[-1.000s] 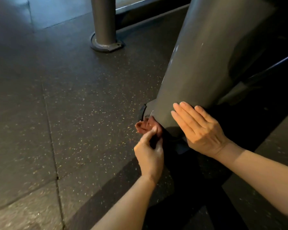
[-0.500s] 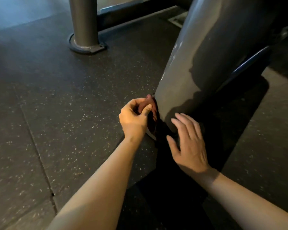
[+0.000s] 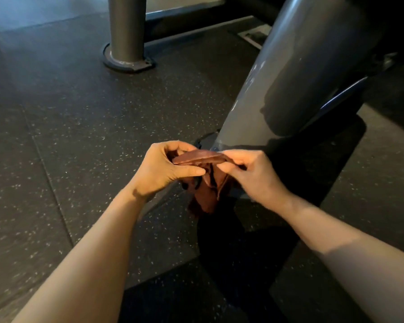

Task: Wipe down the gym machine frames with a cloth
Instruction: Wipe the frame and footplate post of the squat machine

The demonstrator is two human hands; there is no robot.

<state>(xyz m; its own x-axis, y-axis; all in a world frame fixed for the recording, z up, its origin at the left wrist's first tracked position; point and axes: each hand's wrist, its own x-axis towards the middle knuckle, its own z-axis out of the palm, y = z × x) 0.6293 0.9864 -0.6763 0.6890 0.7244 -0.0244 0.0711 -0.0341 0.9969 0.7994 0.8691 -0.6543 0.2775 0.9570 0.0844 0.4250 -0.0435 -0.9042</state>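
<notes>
A reddish-brown cloth [image 3: 207, 180] hangs between both hands, just in front of the base of a thick grey slanted machine frame tube [image 3: 287, 73]. My left hand [image 3: 166, 169] pinches the cloth's left end between thumb and fingers. My right hand [image 3: 250, 173] pinches its right end, and the top edge is stretched flat between them. The rest of the cloth droops in folds below. Neither hand touches the frame. The tube's foot plate [image 3: 207, 141] shows just beyond the hands.
A second grey upright post [image 3: 126, 29] with a round floor flange [image 3: 127, 64] stands at the back left. Dark speckled rubber floor tiles [image 3: 79, 136] lie all around. A dark rail [image 3: 341, 99] runs low to the right of the slanted tube, with deep shadow beneath.
My left hand pulled the cloth away from the tube's base. My right hand left the frame and took the cloth's other end, and the cloth is now spread between both hands.
</notes>
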